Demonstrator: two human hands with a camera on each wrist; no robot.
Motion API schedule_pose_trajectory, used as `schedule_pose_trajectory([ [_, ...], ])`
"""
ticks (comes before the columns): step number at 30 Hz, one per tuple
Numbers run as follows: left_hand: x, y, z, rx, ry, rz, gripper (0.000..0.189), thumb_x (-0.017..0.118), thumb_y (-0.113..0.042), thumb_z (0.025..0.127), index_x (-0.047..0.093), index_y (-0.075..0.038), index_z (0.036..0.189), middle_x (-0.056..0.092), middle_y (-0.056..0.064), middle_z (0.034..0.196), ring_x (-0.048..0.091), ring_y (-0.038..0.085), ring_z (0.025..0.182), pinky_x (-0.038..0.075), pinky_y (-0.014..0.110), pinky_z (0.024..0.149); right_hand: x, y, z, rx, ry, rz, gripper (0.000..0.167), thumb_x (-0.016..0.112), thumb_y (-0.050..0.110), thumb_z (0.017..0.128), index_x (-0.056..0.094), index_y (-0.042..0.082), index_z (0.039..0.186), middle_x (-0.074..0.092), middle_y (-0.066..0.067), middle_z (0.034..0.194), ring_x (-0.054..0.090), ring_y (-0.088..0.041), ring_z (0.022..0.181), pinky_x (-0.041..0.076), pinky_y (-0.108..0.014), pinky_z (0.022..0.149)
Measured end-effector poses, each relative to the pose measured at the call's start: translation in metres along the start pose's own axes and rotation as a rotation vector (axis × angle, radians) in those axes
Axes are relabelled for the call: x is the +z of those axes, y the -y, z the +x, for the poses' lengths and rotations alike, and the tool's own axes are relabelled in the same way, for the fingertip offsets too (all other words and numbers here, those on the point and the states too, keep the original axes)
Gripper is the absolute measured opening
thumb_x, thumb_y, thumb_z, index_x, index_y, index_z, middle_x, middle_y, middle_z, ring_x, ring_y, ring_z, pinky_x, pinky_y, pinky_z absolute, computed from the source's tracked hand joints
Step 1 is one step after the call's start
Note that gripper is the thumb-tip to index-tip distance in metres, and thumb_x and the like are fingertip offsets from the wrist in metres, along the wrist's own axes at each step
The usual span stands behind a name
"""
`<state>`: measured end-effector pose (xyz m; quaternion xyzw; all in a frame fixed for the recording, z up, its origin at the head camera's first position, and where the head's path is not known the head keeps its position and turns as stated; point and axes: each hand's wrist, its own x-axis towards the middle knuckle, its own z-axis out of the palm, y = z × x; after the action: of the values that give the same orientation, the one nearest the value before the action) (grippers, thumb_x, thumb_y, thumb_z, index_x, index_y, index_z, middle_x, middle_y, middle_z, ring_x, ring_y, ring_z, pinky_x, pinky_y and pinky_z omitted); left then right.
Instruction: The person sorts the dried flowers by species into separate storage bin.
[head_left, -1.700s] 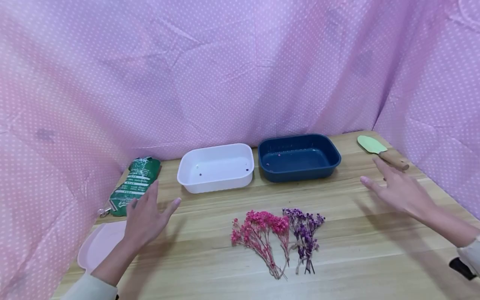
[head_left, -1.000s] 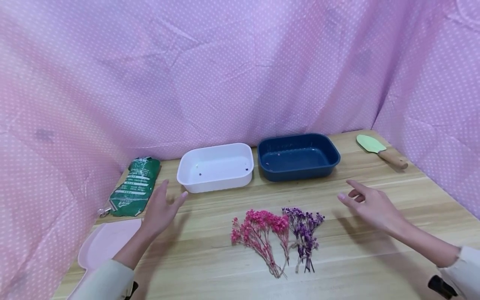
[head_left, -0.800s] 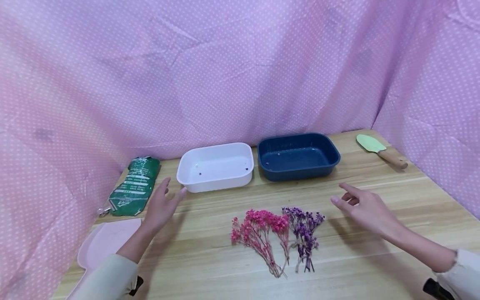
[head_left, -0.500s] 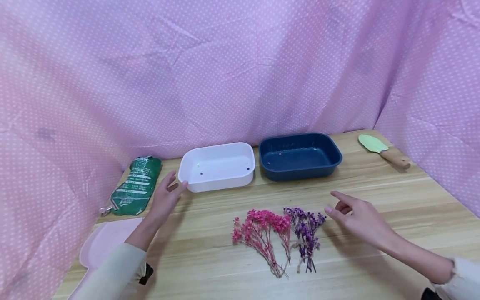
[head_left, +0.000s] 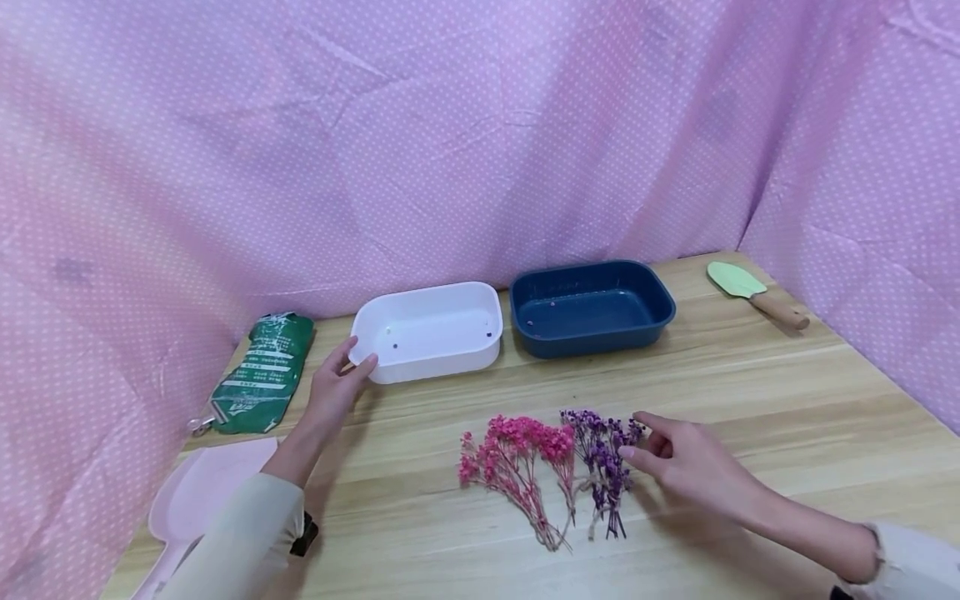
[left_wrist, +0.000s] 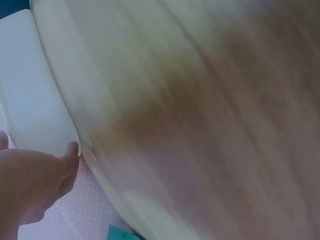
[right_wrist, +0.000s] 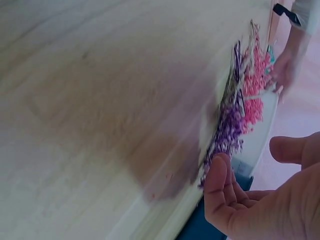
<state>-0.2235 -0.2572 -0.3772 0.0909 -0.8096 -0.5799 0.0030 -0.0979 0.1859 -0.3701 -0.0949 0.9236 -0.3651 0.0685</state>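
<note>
My left hand (head_left: 333, 387) is at the left front corner of a white rectangular plastic planter (head_left: 442, 362). Its thumb tip overlaps the planter's front wall and its forefinger reaches the left rim, the two spread apart. In the left wrist view the thumb (left_wrist: 72, 149) lies right at the planter's edge. My right hand (head_left: 693, 467) hovers just right of a bunch of purple dried flowers (head_left: 611, 458), thumb and forefinger apart, the other fingers bent loosely, nothing held. Left of these lies a bunch of pink dried flowers (head_left: 517, 454), stems towards me.
A dark blue planter (head_left: 600, 343) stands right of the white one. At the back right lies a green trowel (head_left: 737, 280) with a wooden handle. A green bag (head_left: 266, 375) and a pink scoop-shaped thing (head_left: 206, 492) lie at the left. Polka-dot cloth (head_left: 480, 150) hangs behind the wooden table (head_left: 420, 533).
My left hand has moved forward and right to the white planter's corner. The right hand has come in from the right, near the trowel, to the purple flowers. The planters and flowers stay put.
</note>
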Motion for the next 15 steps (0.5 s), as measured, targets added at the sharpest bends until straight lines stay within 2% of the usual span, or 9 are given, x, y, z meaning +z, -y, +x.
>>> schedule_pose_trajectory([
  [4,0.002,0.001,0.001,-0.001,-0.02,-0.009,0.071,0.06,-0.03,0.096,0.022,-0.016,0.154,0.032,0.014,0.153,0.042,0.027,0.129,0.043,0.031,0.104,0.011,0.003,0.001,0.012,0.051,-0.007,0.081,0.067,0.042,0.087,0.038,-0.015,0.137,0.056,0.005,0.069,0.049,-0.01,0.057,0.043,-0.023,0.05],
  [8,0.004,0.002,0.001,0.003,-0.029,-0.018,0.07,0.06,-0.026,0.096,0.022,-0.015,0.154,0.033,0.015,0.152,0.043,0.027,0.127,0.046,0.025,0.1,0.019,0.004,0.002,0.003,0.046,-0.106,0.086,0.07,0.047,0.084,0.039,-0.012,0.137,0.054,0.003,0.069,0.046,-0.011,0.057,0.04,-0.025,0.048],
  [10,0.004,0.002,0.001,0.002,-0.031,-0.015,0.07,0.06,-0.026,0.096,0.022,-0.016,0.154,0.032,0.014,0.152,0.042,0.026,0.127,0.047,0.022,0.097,0.022,0.005,0.002,-0.021,0.026,-0.177,0.087,0.072,0.048,0.082,0.04,-0.012,0.137,0.063,-0.008,0.084,0.058,-0.019,0.07,0.051,-0.03,0.057],
  [12,0.004,0.002,0.001,0.004,-0.031,-0.011,0.07,0.06,-0.026,0.096,0.022,-0.016,0.154,0.032,0.013,0.152,0.043,0.026,0.127,0.047,0.02,0.096,0.024,0.005,0.001,-0.036,0.021,-0.234,0.09,0.074,0.044,0.081,0.036,-0.014,0.139,0.063,-0.024,0.108,0.063,-0.034,0.093,0.056,-0.043,0.077],
  [14,0.004,0.001,0.001,0.007,-0.026,-0.009,0.07,0.06,-0.027,0.096,0.022,-0.017,0.154,0.031,0.013,0.153,0.042,0.026,0.128,0.047,0.018,0.095,0.024,0.005,0.0,-0.062,0.012,-0.27,0.087,0.075,0.035,0.082,0.034,-0.014,0.14,0.05,-0.035,0.13,0.054,-0.045,0.115,0.048,-0.055,0.094],
  [15,0.003,0.001,0.001,0.008,-0.025,-0.008,0.07,0.06,-0.027,0.096,0.021,-0.017,0.154,0.031,0.013,0.153,0.042,0.026,0.128,0.047,0.018,0.096,0.024,0.005,-0.001,-0.075,0.009,-0.272,0.085,0.076,0.027,0.082,0.032,-0.015,0.141,0.044,-0.037,0.135,0.049,-0.048,0.119,0.044,-0.058,0.097],
])
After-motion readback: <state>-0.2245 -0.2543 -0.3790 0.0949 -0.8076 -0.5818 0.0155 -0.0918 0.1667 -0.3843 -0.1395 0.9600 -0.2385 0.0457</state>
